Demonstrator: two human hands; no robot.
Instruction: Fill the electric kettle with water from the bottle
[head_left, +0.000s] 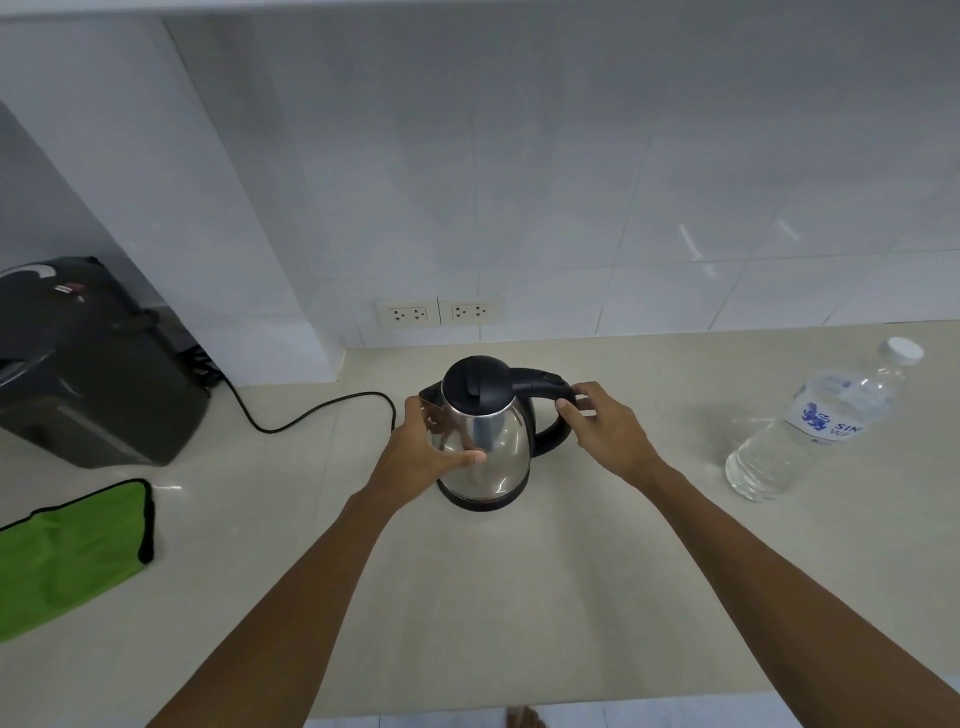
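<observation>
Kettle (480, 434) sits upright mid-counter (519, 597), lid down. Left hand (426, 449) cups its steel side, fingers spread against it. Right hand (605, 426) has fingers curled round the black handle. Bottle (821, 421), capped, stands well right of the kettle; green cloth (72, 551) lies far left.

We see soft, even, rather cool light, moderately bright, with no hard shadows; only faint shade lies under the kettle (483, 431) and beside the arms. Its steel body mirrors the left hand (431, 447) and carries small bright highlights. Glare streaks mark the wall tiles (691, 244) at upper right, and a small glint sits on the counter (467, 597) near the green cloth (67, 551). Wide-angle distortion bends the counter edge and the wall lines toward the corners. The bottle (810, 426) looks slightly soft; the middle is sharper.
</observation>
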